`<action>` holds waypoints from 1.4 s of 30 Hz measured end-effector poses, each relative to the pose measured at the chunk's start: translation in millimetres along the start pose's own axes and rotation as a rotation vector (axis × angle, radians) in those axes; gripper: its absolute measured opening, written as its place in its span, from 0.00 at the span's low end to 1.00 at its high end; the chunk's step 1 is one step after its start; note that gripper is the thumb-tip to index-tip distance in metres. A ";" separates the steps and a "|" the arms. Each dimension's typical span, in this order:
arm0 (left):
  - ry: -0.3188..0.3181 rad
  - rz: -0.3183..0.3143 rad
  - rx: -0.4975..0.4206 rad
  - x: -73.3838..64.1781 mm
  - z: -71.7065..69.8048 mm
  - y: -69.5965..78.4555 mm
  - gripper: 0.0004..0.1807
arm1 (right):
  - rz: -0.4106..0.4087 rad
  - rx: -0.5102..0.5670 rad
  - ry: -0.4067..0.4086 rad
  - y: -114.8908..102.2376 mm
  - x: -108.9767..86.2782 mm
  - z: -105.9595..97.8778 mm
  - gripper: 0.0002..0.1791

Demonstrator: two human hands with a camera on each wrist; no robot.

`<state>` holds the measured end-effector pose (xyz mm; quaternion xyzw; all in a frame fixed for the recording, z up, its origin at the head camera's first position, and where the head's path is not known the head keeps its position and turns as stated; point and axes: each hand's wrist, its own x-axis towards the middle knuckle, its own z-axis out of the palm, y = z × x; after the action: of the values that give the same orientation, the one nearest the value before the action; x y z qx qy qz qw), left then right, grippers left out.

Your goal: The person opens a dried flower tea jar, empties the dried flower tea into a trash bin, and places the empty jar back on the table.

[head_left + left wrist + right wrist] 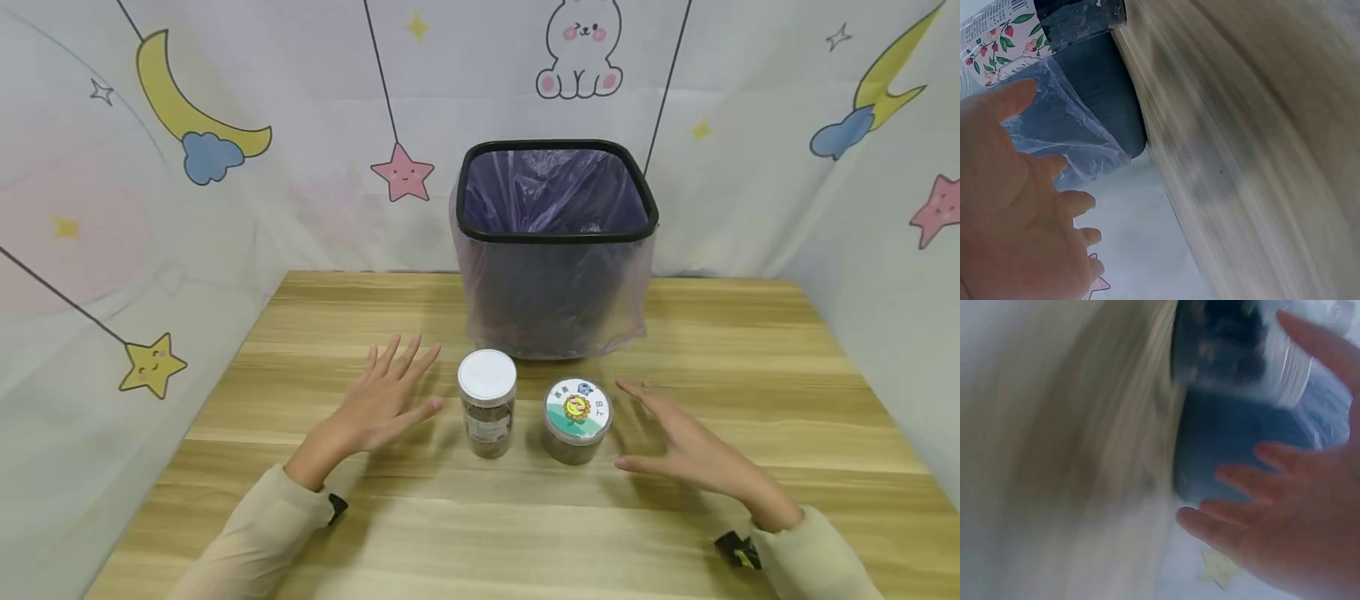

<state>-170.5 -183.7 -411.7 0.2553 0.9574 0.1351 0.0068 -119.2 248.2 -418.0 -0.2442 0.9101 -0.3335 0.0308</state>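
Two lidded jars stand upright on the wooden table. The taller clear jar has a plain white lid and dark contents; its label with pink flowers shows in the left wrist view. To its right is a shorter jar whose lid carries a cartoon flower; the right wrist view shows its clear side, blurred. My left hand is left of the taller jar, fingers spread, apart from it. My right hand is just right of the shorter jar, thumb and fingers parted, holding nothing.
Behind the jars stands a dark trash bin with a black rim and a translucent purple bag liner. A white cloth printed with stars and moons hangs around the table at the back and sides.
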 end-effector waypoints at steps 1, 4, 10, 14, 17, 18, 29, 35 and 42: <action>-0.006 0.012 -0.007 0.1 0.3 0.2 0.42 | 0.002 0.035 -0.009 -0.6 1.2 1.9 0.57; -0.012 0.047 -0.031 0.1 1.6 1.0 0.43 | -0.015 0.129 -0.016 -0.2 5.8 8.5 0.58; -0.032 0.085 -0.077 -2.8 2.8 4.0 0.46 | -0.030 0.252 -0.004 -0.5 10.6 18.0 0.58; -0.038 0.108 -0.121 -5.9 2.9 5.9 0.48 | -0.032 0.299 0.006 -4.6 12.1 21.3 0.57; -0.030 0.125 -0.165 -6.0 2.7 7.5 0.50 | -0.026 0.316 0.007 -7.4 13.8 21.7 0.56; -0.024 0.128 -0.185 -5.4 2.3 8.1 0.50 | -0.026 0.317 0.007 -8.3 14.8 21.6 0.56; 0.009 0.144 -0.551 2.9 5.9 21.4 0.59 | -0.044 0.306 0.001 -16.6 18.8 12.0 0.60; 0.010 0.179 -0.703 11.8 16.4 31.6 0.61 | -0.064 0.287 0.019 -19.5 21.0 4.3 0.59; -0.001 0.172 -0.828 21.9 24.4 36.2 0.60 | -0.087 0.262 0.016 -24.2 25.9 -3.8 0.59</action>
<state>-169.9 -136.5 -424.5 0.3099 0.7974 0.5084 0.0978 -132.6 222.5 -397.2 -0.2746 0.8476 -0.4523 0.0407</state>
